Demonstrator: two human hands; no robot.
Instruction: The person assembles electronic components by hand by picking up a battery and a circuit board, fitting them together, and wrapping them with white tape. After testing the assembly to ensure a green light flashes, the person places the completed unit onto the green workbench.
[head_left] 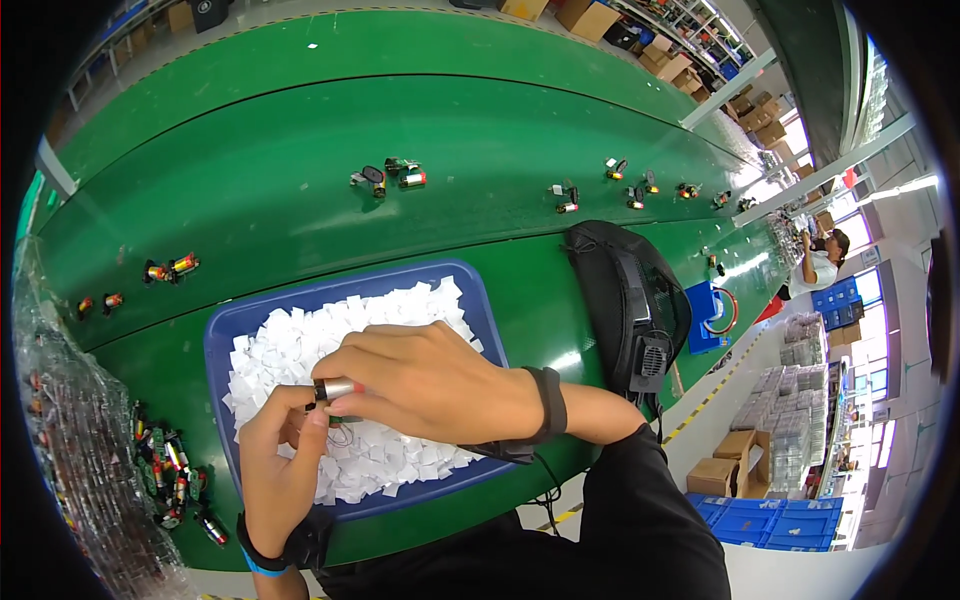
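Cylinder (337, 388), silver-coloured, lies gripped between the right fingers (375, 407), its black end pinched by the left fingers (312, 432).

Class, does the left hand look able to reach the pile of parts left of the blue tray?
Probably yes: the pile lies close by, with only the tray's rim visibly between, though the left hand is holding the small cylinder.

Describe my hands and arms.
The left hand and right hand are gloveless. The left wears a black band and a blue band; the right, a dark band. Black cloth, seemingly a sleeve, meets the right forearm.
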